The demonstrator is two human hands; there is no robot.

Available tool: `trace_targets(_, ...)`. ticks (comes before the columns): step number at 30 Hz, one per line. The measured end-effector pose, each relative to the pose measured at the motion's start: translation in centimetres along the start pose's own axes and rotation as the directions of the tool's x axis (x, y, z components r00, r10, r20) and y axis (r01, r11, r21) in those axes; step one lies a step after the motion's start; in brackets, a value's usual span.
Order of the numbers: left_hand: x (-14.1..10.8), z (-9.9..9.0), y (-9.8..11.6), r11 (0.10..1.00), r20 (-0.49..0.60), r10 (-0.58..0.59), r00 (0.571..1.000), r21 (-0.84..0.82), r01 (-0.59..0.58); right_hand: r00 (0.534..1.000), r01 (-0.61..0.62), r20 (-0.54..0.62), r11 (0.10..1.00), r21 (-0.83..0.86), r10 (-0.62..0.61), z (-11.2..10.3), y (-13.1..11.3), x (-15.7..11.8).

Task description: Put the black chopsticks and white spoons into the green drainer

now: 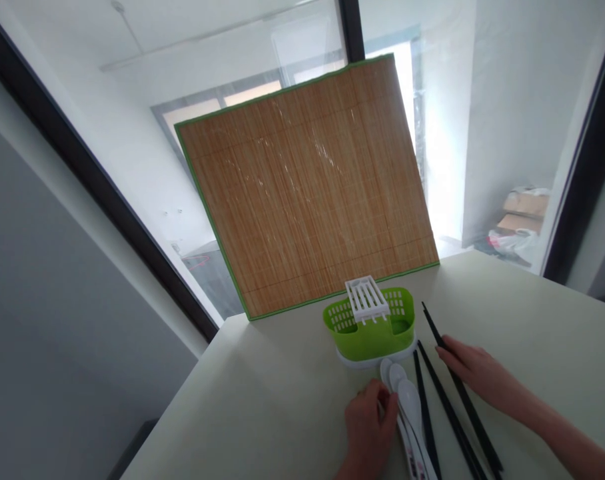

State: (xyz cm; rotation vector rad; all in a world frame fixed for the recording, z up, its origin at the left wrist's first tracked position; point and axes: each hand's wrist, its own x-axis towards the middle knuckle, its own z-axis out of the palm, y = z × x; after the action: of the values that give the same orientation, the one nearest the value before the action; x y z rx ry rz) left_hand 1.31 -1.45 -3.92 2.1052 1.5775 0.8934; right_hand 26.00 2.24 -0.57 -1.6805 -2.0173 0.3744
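Observation:
My right hand (475, 367) is closed around a pair of black chopsticks (475, 413), its fingers over their upper part as they slant along the table. More black chopsticks (447, 407) lie just left of it. Several white spoons (410, 403) rest in a bunch, bowls pointing away from me, with printed marks low on the handles. My left hand (370, 423) is at the left edge of the spoons, fingers curled in; what they hold, if anything, is hidden. Behind the spoons stands a green slotted basket (375, 343) on a white base.
A white slatted rack (367, 298) sits across the basket's top. Behind it a bamboo mat (307, 193) with green edging leans against the glass. The white table (282, 387) ends at the window. Beyond the glass are cardboard (525, 207) and plastic bags.

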Motion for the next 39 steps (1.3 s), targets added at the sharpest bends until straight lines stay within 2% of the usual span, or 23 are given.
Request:
trace_targets(4, 0.0, 0.0, 0.0, 0.997, -0.019, 0.068, 0.998, -0.043, -0.069, 0.975, 0.2, -0.127, 0.968, 0.154, -0.182, -2.7, -3.8, 0.4)
trace_targets(6, 0.0, 0.0, -0.2, 0.993, -0.027, 0.095, 0.995, -0.061, -0.097, 0.958, 0.266, -0.152, 0.949, 0.17, -0.242, -3.0, -5.1, 0.5)
trace_targets(9, 0.1, -0.1, -0.4, 0.99, -0.044, 0.115, 0.992, -0.077, -0.118, 0.941, 0.327, -0.15, 0.928, 0.178, -0.302, -2.5, -5.7, 0.6)
trace_targets(19, 0.1, 0.0, -0.2, 0.98, -0.058, 0.139, 0.989, -0.137, -0.146, 0.956, 0.291, -0.016, 0.938, 0.19, -0.294, 0.7, -4.0, 0.0)
trace_targets(23, 0.1, -0.1, -0.1, 0.966, -0.077, 0.126, 0.989, -0.219, -0.14, 0.954, 0.297, -0.045, 0.911, 0.285, -0.297, 0.6, -4.4, -0.1)
trace_targets(25, 0.2, 0.0, -0.2, 0.958, -0.097, 0.108, 0.989, -0.256, -0.13, 0.955, 0.294, -0.09, 0.862, 0.413, -0.282, 0.3, -4.9, -0.1)
trace_targets(30, 0.4, -0.1, 0.0, 0.936, -0.122, 0.053, 0.991, -0.339, -0.092, 0.963, 0.265, -0.162, 0.654, 0.708, -0.214, 0.9, -5.4, 0.1)
trace_targets(33, 1.2, -1.1, 1.3, 0.915, -0.167, 0.015, 0.986, -0.396, -0.081, 0.972, 0.219, -0.132, 0.553, 0.804, -0.193, 1.8, -5.1, 0.1)
trace_targets(35, 2.2, -2.2, 2.9, 0.897, -0.209, 0.006, 0.978, -0.431, -0.098, 0.972, 0.208, -0.119, 0.509, 0.835, -0.203, 2.2, -4.8, 0.0)
trace_targets(37, 3.6, -3.4, 5.0, 0.877, -0.225, 0.032, 0.974, -0.461, -0.136, 0.97, 0.208, -0.11, 0.496, 0.843, -0.218, 2.3, -4.6, 0.0)
trace_targets(39, 4.9, -4.3, 7.2, 0.858, -0.197, 0.085, 0.977, -0.484, -0.173, 0.968, 0.204, -0.094, 0.517, 0.831, -0.232, 2.4, -4.5, 0.0)
